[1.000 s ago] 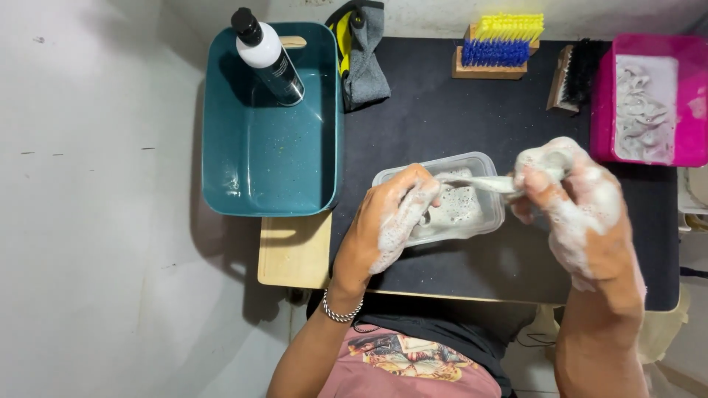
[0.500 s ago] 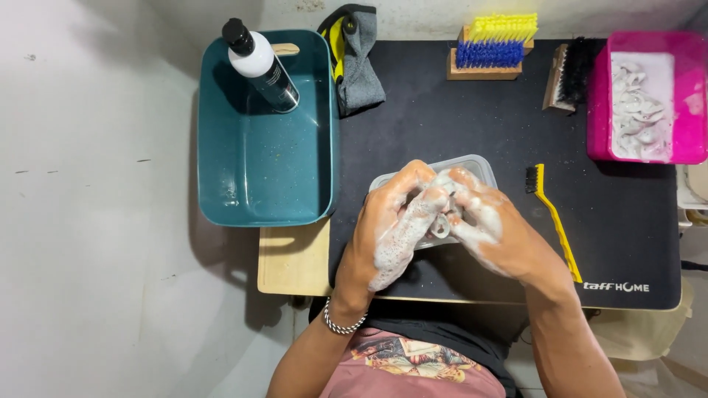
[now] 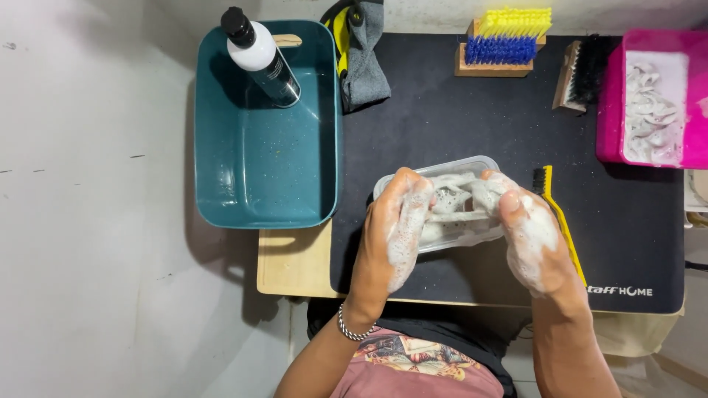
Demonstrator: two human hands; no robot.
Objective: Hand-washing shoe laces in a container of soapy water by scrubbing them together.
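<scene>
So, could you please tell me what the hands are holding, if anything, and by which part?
Both foamy hands, left and right, hold a thin white strip over the clear tub, each pinching one end; what the strip is cannot be told.

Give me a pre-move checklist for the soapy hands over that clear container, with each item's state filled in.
1. Both hands lathered: left hand and right hand foam-covered: ok.
2. Hands over the clear container: ok.
3. Thin foamy item spans between both hands; what it is: cannot tell.
4. Yellow-handled brush lies beside the right hand: ok.
5. Teal tub beside the left hand, bottle leaning in it; water inside: cannot tell.
</scene>
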